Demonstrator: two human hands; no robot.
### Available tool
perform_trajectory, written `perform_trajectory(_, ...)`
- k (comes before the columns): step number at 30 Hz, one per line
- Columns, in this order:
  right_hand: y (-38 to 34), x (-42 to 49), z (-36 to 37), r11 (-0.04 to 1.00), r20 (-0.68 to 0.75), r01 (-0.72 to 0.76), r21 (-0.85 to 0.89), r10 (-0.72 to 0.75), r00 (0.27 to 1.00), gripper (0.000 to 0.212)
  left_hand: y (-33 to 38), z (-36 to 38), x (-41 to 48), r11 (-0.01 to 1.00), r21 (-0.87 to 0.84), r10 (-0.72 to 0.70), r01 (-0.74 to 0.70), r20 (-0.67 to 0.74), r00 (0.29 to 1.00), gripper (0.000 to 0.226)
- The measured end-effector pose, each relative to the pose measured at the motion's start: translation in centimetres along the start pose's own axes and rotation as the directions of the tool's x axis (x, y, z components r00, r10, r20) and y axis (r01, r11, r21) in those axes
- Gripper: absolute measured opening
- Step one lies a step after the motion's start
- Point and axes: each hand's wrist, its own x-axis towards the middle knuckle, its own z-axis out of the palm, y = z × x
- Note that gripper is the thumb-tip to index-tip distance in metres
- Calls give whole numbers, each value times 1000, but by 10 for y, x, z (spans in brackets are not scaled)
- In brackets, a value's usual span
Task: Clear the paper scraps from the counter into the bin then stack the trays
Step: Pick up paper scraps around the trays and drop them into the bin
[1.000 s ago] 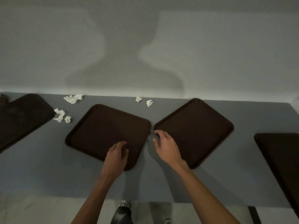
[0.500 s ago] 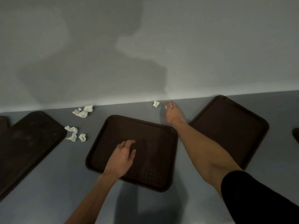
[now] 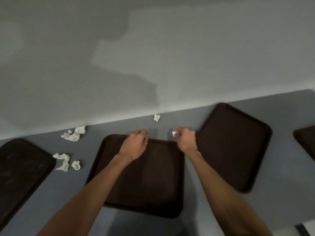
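A grey counter runs along a pale wall, with four dark brown trays lying flat on it. The person's arms reach over the middle tray. The right hand hovers past that tray's far right corner, thumb and fingers pinched on a small white paper scrap. The left hand lies over the tray's far rim with its fingers bent down; whether they grip the rim cannot be told. A loose scrap sits near the wall, beyond and between the hands. Left of the middle tray lie a crumpled cluster, a twisted strip and a small wad. The right tray sits angled beside the right hand, the left tray and the far-right tray at the frame's edges.
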Motion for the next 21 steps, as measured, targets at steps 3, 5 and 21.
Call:
perform_trajectory(3,-7,-30,-23,984,-96,-32,174,50,994,14,6,5,55,1000,19,3,-3,29,1000,38)
perform_trajectory(5,-15,-50,-43,968,-147,-26,248,65,987,14,12,10,86,999,40,3,-5,43,999,43)
perform_trajectory(21,18,-161,-133,800,-178,-111,590,263,948,27,15,84,124,953,290,64,-90,99,993,30)
